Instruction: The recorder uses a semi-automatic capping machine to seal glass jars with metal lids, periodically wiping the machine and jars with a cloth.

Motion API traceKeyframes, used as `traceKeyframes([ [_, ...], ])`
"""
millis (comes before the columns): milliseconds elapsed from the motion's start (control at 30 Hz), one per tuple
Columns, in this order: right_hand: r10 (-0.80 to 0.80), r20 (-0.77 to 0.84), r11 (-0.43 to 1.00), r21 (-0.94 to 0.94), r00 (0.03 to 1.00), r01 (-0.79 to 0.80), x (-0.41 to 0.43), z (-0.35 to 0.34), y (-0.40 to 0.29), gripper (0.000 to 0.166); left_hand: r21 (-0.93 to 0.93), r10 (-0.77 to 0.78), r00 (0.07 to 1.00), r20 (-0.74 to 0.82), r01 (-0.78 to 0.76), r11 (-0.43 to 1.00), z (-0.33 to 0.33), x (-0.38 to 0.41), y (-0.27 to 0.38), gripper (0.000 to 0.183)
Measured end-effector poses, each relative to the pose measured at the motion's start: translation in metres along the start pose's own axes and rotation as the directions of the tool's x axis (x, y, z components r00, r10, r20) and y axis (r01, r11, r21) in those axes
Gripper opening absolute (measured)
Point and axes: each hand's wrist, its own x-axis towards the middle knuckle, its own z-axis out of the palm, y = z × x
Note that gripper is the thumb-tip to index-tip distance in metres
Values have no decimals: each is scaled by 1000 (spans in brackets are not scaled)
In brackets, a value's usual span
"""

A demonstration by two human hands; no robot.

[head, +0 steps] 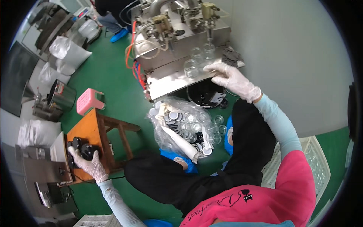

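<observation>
My left hand [88, 166], in a pale glove, is at several black jars [76, 142] standing on a wooden stool [85, 124]. Its thumb and fingers lie around one black jar [88, 151]. Over the front edge of a steel filling machine's platform [164, 85] is my right hand [231, 78], also gloved, with nothing visible in it and thumb apart from the fingers. Clear glass jars [191, 68] stand just beyond its fingertips. Another glass jar [209, 51] sits beneath the machine's nozzle [209, 35].
Between my feet lies a plastic bag [158, 133] with lids [173, 115] and glass jars [195, 126]. A black round container [198, 92] is under the platform edge. A grey cloth [232, 56], a pink stool [90, 100] and a white crate [323, 164] are around. Another person [113, 14] is at the back.
</observation>
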Motion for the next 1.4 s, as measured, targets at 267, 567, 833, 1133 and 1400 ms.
traceKeyframes([
  [267, 123, -424, 959, -182, 897, -217, -3, -80, 73, 30, 88, 358, 927, 116, -368, 925, 57, -7, 96, 79],
  [567, -80, -431, 540, -777, 899, -325, 36, -111, 123, 29, -493, 206, 760, 616, 168, 854, 274, -83, 232, 81],
  [833, 56, -372, 332, -868, 927, -369, 80, -118, 155, 70, -423, 177, 758, 628, 142, 895, 354, -90, 273, 93],
  [1133, 84, -307, 181, -931, 948, -317, 109, -118, 186, 27, -379, 76, 734, 675, 256, 889, 375, -92, 283, 88],
  [1400, 459, -489, 884, 168, 742, -436, 44, -178, 118, 26, -465, -12, 690, 723, 500, 731, 376, -86, 291, 65],
])
